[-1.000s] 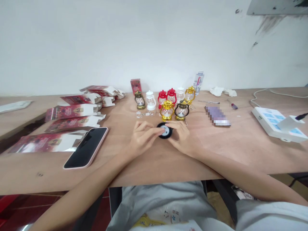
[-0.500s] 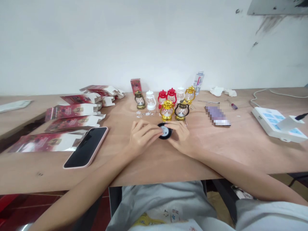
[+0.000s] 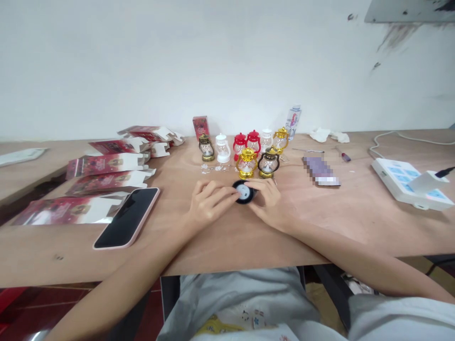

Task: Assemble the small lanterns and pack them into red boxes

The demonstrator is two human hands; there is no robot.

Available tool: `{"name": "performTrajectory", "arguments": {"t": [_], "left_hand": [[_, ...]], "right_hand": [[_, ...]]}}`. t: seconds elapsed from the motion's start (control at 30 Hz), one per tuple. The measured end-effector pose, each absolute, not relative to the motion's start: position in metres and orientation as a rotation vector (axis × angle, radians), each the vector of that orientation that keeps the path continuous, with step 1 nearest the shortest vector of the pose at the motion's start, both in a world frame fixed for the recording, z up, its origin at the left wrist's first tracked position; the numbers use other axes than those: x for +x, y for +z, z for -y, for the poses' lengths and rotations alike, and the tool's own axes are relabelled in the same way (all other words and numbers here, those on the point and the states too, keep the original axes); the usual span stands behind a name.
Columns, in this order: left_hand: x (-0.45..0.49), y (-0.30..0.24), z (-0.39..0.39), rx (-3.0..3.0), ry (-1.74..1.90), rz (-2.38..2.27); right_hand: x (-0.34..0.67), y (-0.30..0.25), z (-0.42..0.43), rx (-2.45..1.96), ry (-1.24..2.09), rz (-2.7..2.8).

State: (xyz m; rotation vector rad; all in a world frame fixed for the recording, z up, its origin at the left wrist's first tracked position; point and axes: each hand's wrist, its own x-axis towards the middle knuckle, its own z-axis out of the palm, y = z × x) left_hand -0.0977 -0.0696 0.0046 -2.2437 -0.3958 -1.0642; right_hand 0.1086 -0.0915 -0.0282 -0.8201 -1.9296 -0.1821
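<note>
A small black round piece with a white centre is pinched between both hands just above the wooden table. My left hand grips its left side with curled fingers. Its right side is held by my right hand. Just beyond it stand a gold toy lantern and a black toy lantern. Further back are a bronze one, a white one and two red ones.
A pink-cased phone lies face up at the left, beside several flattened red cartons. A white power strip sits at the right. A screwdriver, a bottle and crumpled tissue lie near the wall.
The round black piece and both hands have shifted slightly, with the fingers turning it a little. Everything else stays where it was.
</note>
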Motion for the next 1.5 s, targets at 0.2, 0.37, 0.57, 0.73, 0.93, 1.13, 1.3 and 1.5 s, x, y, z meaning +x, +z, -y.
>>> {"name": "performTrajectory", "arguments": {"t": [0.2, 0.37, 0.57, 0.73, 0.93, 1.13, 1.3, 1.5], "left_hand": [[-0.0966, 0.0055, 0.0696, -2.177, -1.022, 0.355], [-0.0954, 0.0064, 0.0723, -2.188, -0.983, 0.36], [-0.0915, 0.0099, 0.0738, -2.211, -1.026, 0.434], [-0.0907, 0.0098, 0.0721, -2.259, -0.938, 0.462], [-0.0903, 0.0079, 0.0719, -2.33, -0.916, 0.46], [-0.0937, 0.0094, 0.0684, -2.451, -1.071, 0.485], [-0.0957, 0.0101, 0.0677, -2.425, -1.118, 0.451], [-0.0967, 0.0109, 0.0676, -2.369, -1.094, 0.372]], "right_hand": [[0.109, -0.0302, 0.0908, -0.817, -0.212, 1.919], [0.1096, -0.028, 0.0925, -0.814, -0.178, 1.906], [0.1092, -0.0267, 0.0934, -0.836, -0.201, 1.926], [0.1091, -0.0288, 0.0936, -0.867, -0.191, 1.953], [0.1095, -0.0314, 0.0923, -0.838, -0.209, 1.964], [0.1084, -0.0274, 0.0925, -0.808, -0.205, 1.926], [0.1068, -0.0263, 0.0933, -0.77, -0.221, 1.936], [0.1061, -0.0269, 0.0946, -0.768, -0.194, 1.937]]}}
